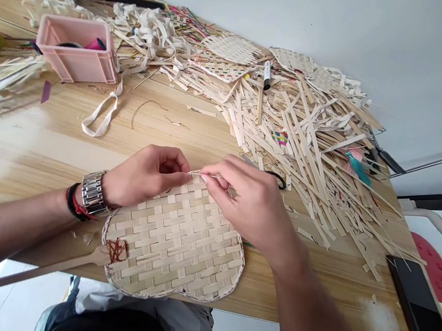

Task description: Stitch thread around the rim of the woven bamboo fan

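Note:
A woven bamboo hand fan (184,236) lies at the table's front edge, its bound rim facing all round and its wooden handle (42,270) sticking out to the left. Red thread (116,251) is wrapped where handle and weave meet. My left hand (147,175) is closed in a pinch on the fan's far rim. Just right of it, my right hand (241,195) pinches a thin, pale, needle-like piece (207,175) against the same rim. Whether that piece is a needle or taut thread I cannot tell. Scissors (278,180) lie partly hidden behind my right hand.
A pink crate (77,56) holding spools stands at the back left. Loose bamboo strips (288,141) heap across the back and right. A looped white ribbon (102,116), a glue stick (267,74) and more woven pieces (233,49) lie about. A phone (421,308) rests at the right edge.

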Tool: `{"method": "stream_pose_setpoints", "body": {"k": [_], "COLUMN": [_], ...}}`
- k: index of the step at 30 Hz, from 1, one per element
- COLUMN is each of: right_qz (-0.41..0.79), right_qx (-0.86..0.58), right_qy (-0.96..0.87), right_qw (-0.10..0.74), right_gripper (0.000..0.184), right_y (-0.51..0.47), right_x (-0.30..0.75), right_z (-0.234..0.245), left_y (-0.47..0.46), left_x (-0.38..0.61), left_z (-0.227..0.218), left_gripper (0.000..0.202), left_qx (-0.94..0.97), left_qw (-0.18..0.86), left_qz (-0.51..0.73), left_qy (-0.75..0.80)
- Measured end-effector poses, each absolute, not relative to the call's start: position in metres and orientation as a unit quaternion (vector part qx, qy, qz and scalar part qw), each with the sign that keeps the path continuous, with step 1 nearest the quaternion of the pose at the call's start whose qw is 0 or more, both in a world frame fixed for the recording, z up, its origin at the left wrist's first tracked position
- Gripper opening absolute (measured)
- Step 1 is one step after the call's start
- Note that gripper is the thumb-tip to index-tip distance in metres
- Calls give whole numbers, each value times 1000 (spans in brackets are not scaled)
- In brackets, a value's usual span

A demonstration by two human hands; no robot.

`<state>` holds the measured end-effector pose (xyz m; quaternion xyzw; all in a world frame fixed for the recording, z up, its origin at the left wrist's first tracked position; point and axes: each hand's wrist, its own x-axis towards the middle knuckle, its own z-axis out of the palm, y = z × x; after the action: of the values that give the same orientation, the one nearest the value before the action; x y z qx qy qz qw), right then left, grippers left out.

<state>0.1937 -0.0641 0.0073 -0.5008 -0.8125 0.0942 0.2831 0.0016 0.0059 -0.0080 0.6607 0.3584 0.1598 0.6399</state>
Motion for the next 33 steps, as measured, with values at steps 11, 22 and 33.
{"method": "stream_pose_setpoints", "body": {"k": [11, 22, 33], "right_qz": [84, 40, 92], "right_qx": [-494, -483, -476], "right_qy": [-815, -831, -826], "right_qw": [291, 274, 288], "right_gripper": [15, 17, 9], "right_y": [-65, -65, -66], "right_x": [194, 189, 187], "right_z": [6, 2, -1], "left_y": [5, 5, 2], "left_x": [3, 2, 2], "left_z": [-8, -13, -20], "left_gripper": [16, 19, 15], "left_qx": [656, 669, 672], "left_qw": [649, 633, 617], "left_qz": [162, 173, 202], "left_qy": [349, 351, 357]}}
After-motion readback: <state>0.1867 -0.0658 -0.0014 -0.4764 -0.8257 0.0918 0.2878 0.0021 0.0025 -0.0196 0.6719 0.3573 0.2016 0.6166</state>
